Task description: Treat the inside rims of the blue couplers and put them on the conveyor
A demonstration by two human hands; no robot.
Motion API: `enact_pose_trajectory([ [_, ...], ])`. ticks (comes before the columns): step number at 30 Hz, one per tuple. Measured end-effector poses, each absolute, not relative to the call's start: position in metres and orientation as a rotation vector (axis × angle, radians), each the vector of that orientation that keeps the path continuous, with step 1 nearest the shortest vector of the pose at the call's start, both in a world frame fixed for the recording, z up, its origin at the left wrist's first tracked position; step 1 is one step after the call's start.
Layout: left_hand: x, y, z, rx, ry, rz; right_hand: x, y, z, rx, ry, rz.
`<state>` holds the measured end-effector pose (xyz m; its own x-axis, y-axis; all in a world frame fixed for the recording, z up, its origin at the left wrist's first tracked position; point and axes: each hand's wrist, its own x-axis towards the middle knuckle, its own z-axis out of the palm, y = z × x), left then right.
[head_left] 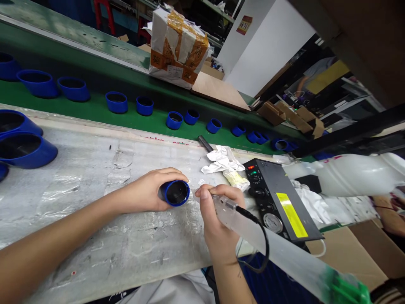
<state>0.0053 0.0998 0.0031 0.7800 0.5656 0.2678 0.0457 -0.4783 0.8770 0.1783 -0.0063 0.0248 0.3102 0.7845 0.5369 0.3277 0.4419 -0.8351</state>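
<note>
My left hand (148,192) is wrapped round a small blue cup-shaped part (176,193), which lies on its side with its dark opening turned toward me. My right hand (218,219) grips a clear syringe-like dispenser (249,230) like a pen. Its tip sits just right of the blue part's rim. A black cable runs from the dispenser, and its far end carries a green cap (346,291). Both hands rest on a worktable covered in taped plastic film (95,185).
A black control box (278,198) with knobs, lamps and a yellow label sits right of my hands. Crumpled white wipes (223,160) lie behind it. Several blue parts (145,105) line the green conveyor (95,109); larger blue ones (22,150) stand at left. A translucent bottle (351,173) lies right.
</note>
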Motion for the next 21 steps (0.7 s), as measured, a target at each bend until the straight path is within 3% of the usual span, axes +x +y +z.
enact_pose_trajectory([
  [15,0.005,0.098,0.008,1.979,0.502,0.642,0.164,-0.035,0.033,-1.339,-1.309,0.444],
  [21,0.002,0.099,0.005,2.003,0.557,0.619,0.156,-0.032,0.034,-1.201,-1.303,0.543],
])
